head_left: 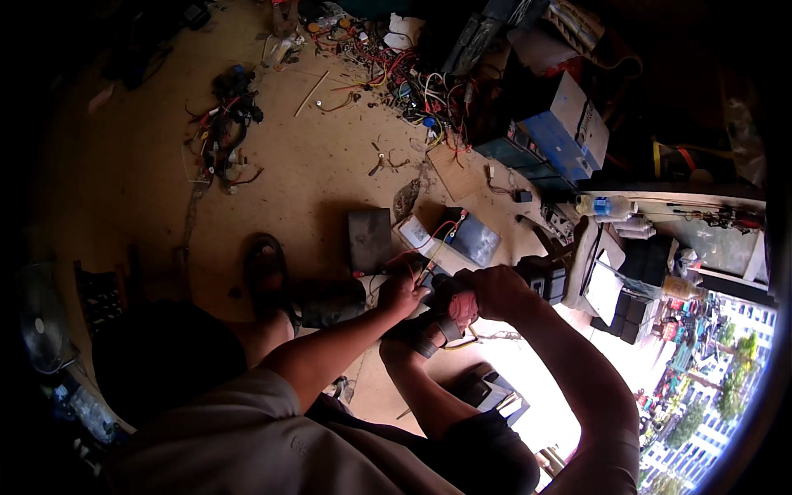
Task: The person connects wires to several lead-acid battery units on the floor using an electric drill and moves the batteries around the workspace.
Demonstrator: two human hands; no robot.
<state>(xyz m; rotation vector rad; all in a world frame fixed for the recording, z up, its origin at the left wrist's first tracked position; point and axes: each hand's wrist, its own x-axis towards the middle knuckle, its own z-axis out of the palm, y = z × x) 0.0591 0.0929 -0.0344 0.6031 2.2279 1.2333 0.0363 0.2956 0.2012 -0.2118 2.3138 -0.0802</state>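
Note:
My left hand (pixel 400 295) is closed, and a thin, light-coloured piece (pixel 425 272) stands up beside its fingertips. What exactly it pinches is too dark to make out. Close by on the right, my right hand (pixel 502 293) has its fingers curled over a dark object (pixel 453 285) whose kind is hidden in shadow. Just below is my sandalled foot (pixel 444 332). Beyond the hands lie a black box-shaped battery (pixel 369 239) and another dark battery (pixel 474 238) with red and yellow wires at its terminals. A small pale block (pixel 415 233) sits between the two.
Tangled wires (pixel 421 91) heap up at the back, with another wire bundle (pixel 227 124) at the far left. A blue-and-white carton (pixel 569 128) stands back right. Plastic bottles (pixel 606 205) lie by the right-hand shelf. A fan (pixel 43 318) is at the left edge.

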